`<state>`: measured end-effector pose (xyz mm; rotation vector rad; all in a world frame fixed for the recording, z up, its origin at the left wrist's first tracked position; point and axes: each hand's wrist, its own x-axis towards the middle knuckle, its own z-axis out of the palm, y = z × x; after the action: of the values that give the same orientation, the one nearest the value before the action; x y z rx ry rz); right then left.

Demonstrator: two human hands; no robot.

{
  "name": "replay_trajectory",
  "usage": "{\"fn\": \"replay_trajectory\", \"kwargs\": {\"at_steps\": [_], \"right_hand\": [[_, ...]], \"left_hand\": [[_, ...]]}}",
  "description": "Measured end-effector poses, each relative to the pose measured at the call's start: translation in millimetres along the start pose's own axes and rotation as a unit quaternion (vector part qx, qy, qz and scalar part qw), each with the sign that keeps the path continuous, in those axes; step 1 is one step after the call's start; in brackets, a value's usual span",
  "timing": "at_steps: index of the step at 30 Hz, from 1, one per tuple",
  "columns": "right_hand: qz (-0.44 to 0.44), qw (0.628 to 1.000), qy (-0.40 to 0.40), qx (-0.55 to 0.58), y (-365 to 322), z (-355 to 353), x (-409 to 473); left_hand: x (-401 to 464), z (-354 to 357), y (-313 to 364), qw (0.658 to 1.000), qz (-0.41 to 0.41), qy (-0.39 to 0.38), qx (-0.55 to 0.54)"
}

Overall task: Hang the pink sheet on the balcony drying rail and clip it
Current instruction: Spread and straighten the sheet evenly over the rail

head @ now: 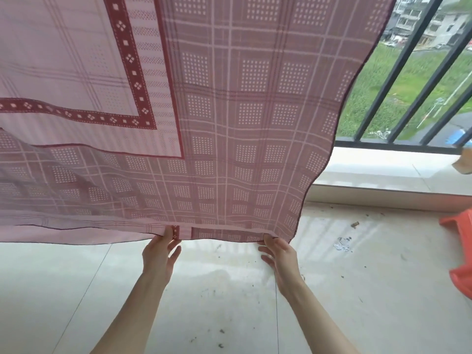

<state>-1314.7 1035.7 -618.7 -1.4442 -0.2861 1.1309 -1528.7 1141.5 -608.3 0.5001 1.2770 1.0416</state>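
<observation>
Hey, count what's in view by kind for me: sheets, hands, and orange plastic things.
Sheet: 1
Hands: 2, left hand and right hand, both pinching the hem
Orange plastic pieces: 2 visible, maybe one item
Total: 5

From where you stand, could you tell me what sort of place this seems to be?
Most likely a home balcony on an upper floor: a black metal railing above a pale ledge, buildings and grass below, and a pink sheet hanging over a tiled floor.
</observation>
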Motion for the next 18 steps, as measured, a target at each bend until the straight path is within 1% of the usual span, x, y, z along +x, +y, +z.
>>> {"fn": "replay_trajectory", "kwargs": {"at_steps": [3, 6, 9, 12, 13, 16, 18], "right_hand": [[0.021, 1.0, 0.002, 0.013, 10, 1, 1], [0.011, 1.0, 0.005, 0.003, 12, 0, -2], [-0.032, 0.999, 0.01, -0.001, 9, -6, -11], [-0.082, 0.995, 0.053, -0.001, -2, -13, -20], [-0.102, 0.992, 0.068, -0.007, -7, -15, -21], [-0.161, 0.981, 0.085, -0.061, -19, -19, -19], [-0.183, 0.974, 0.094, -0.094, -21, -19, -15]], "left_hand": [[6, -3, -7, 1.0, -0.012, -0.008, -0.008], [9, -4, -15, 0.996, -0.044, -0.064, -0.051], [2, 4, -36, 0.985, -0.09, -0.126, -0.074], [-14, 26, -52, 0.97, -0.117, -0.203, -0.068], [-19, 35, -56, 0.967, -0.119, -0.215, -0.066], [-25, 59, -65, 0.969, -0.121, -0.203, -0.069], [-26, 71, -69, 0.97, -0.128, -0.192, -0.076]]}}
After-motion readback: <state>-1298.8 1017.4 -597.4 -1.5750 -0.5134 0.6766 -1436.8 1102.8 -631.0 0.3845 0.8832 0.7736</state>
